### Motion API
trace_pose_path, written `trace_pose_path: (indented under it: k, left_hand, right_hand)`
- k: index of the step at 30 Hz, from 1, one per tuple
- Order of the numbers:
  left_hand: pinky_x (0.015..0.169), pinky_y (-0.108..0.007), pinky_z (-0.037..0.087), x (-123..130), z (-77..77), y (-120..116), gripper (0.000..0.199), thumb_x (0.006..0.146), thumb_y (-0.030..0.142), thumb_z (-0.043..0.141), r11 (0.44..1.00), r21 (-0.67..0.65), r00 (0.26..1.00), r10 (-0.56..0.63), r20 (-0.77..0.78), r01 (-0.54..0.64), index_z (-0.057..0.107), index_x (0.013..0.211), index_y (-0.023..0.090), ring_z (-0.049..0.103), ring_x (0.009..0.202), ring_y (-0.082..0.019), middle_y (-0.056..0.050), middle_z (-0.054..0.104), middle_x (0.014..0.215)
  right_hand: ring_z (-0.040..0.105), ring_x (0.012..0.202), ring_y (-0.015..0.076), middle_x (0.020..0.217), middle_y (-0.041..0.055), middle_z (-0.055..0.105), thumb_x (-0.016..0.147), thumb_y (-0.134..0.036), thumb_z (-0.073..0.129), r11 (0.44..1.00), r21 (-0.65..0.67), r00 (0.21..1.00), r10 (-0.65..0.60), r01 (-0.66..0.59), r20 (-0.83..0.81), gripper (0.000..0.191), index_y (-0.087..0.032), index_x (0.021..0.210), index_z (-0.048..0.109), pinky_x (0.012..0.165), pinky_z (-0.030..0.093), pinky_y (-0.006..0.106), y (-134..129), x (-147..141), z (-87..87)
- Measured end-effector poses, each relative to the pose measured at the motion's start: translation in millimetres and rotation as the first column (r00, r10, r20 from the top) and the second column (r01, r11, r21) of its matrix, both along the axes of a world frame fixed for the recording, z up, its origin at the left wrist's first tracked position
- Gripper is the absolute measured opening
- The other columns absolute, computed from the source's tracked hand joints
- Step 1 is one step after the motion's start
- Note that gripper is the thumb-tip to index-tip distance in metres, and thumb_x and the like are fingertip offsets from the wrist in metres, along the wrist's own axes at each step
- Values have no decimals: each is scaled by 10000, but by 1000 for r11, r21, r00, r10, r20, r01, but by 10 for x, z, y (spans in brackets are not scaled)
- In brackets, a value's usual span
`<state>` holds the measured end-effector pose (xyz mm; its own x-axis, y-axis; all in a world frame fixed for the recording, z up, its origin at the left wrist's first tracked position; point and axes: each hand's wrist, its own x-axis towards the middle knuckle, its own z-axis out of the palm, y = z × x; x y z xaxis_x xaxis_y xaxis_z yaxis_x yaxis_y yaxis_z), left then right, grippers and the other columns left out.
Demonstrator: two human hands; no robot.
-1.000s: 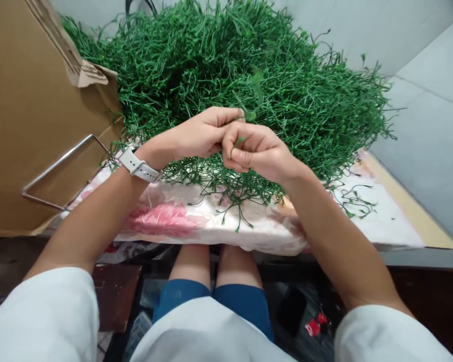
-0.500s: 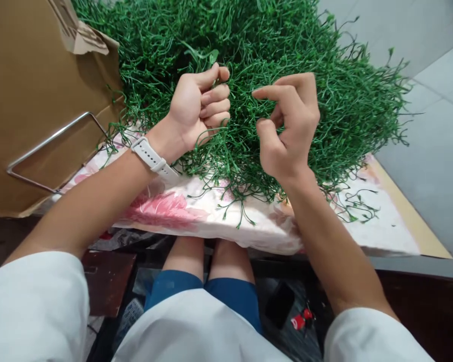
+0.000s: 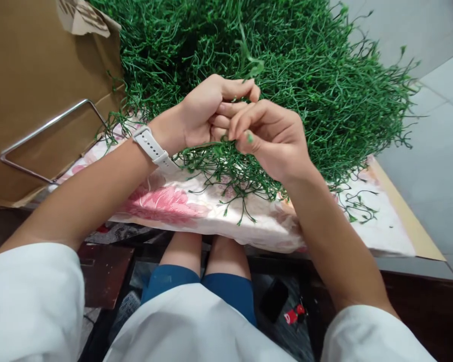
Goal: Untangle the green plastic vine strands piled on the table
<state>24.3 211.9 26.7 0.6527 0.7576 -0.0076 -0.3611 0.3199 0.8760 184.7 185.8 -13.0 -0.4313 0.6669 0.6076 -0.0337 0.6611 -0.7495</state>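
A big heap of green artificial stems (image 3: pixel 343 95), thin and branching with small tips, lies behind and beneath both hands. My left hand (image 3: pixel 213 110) has its palm turned up and its fingers curled closed. From its thumb and forefinger a pale green leafy piece (image 3: pixel 254 65) sticks up, slightly blurred. My right hand (image 3: pixel 275 138) meets the left hand's fingertips, its thumb and fingers pinched together beside a green stem end. What lies between those fingertips is mostly hidden. A small green speck shows at the right thumb's tip.
On the left stands a brown cardboard box (image 3: pixel 33 75) with a metal wire handle (image 3: pixel 45 125). Flowered cloth (image 3: pixel 166 203) covers the table edge, with loose stems on it. A red object (image 3: pixel 295 315) and a dark phone-like slab (image 3: pixel 274 300) lie below.
My right hand has come left and down onto the left hand's fingertips, closing from a loose curl into a pinch. My left hand has shifted right with the leafy piece.
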Motion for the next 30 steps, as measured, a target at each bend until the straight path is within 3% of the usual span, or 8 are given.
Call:
trace_pose_path:
  k: [8, 11, 14, 17, 19, 22, 26, 30]
  left_hand:
    - [307, -139, 60, -26, 33, -56, 462, 1084, 266, 355, 964, 160, 977, -213, -21, 214, 582, 694, 166, 11, 391, -33, 88, 158, 484]
    - [346, -134, 47, -25, 68, -50, 479, 1111, 262, 302, 991, 111, 997, -73, 37, 68, 563, 721, 162, 37, 372, -18, 98, 137, 495]
    - [371, -159, 41, -32, 126, -42, 510, 1132, 287, 247, 998, -4, 997, 69, 23, -69, 501, 702, 184, 75, 346, -18, 97, 121, 479]
    - [376, -166, 61, -51, 145, -26, 501, 1138, 281, 247, 988, -70, 986, 143, 85, -137, 485, 708, 183, 90, 357, -17, 101, 145, 475]
    - [380, -160, 82, -61, 135, -18, 485, 1138, 271, 258, 984, -71, 976, 171, 132, -163, 491, 724, 174, 85, 378, -16, 107, 163, 475]
    - [384, -159, 93, -62, 113, -8, 475, 1139, 267, 258, 978, -68, 965, 204, 162, -195, 491, 737, 168, 90, 388, -18, 112, 159, 472]
    - [380, -139, 99, -33, 90, 7, 452, 1137, 277, 279, 957, -143, 947, 274, 170, -251, 459, 734, 181, 97, 381, -13, 116, 170, 455]
    - [368, -152, 77, 0, 53, 29, 439, 1131, 278, 277, 946, -196, 944, 290, 159, -258, 438, 730, 202, 100, 367, -23, 106, 150, 464]
  right_hand:
    - [313, 485, 90, 600, -50, 469, 794, -523, 820, 943, -249, 972, 192, -222, -138, 376, -240, 748, 577, 396, 301, 252, -61, 92, 143]
    - [299, 509, 100, 637, -38, 497, 800, -568, 814, 970, -225, 990, 64, -92, -127, 396, -246, 763, 586, 432, 333, 277, -32, 121, 159]
    - [303, 532, 127, 632, -11, 485, 916, -521, 720, 967, -34, 963, -255, 253, -90, 332, -238, 753, 662, 526, 362, 330, 35, 177, 143]
    - [535, 795, 229, 809, 68, 564, 939, -496, 693, 747, 322, 782, -622, 582, 28, 290, -216, 913, 762, 809, 463, 437, 89, 237, 97]
    - [547, 1076, 338, 1038, 127, 585, 902, -551, 717, 615, 475, 623, -765, 630, 163, 414, -214, 1139, 749, 995, 416, 576, 87, 255, 72]
    - [516, 1192, 380, 1183, 137, 555, 930, -620, 638, 575, 548, 553, -801, 607, 228, 494, -246, 1252, 668, 1052, 386, 648, 31, 229, 61]
    - [551, 1149, 337, 1098, 118, 565, 1017, -583, 470, 613, 616, 668, -722, 494, 182, 400, -264, 1146, 673, 1039, 439, 596, -44, 142, 70]
    - [553, 1113, 320, 1116, 112, 560, 984, -572, 568, 690, 674, 764, -576, 265, 290, 357, -285, 1117, 733, 1019, 452, 582, -20, 81, 18]
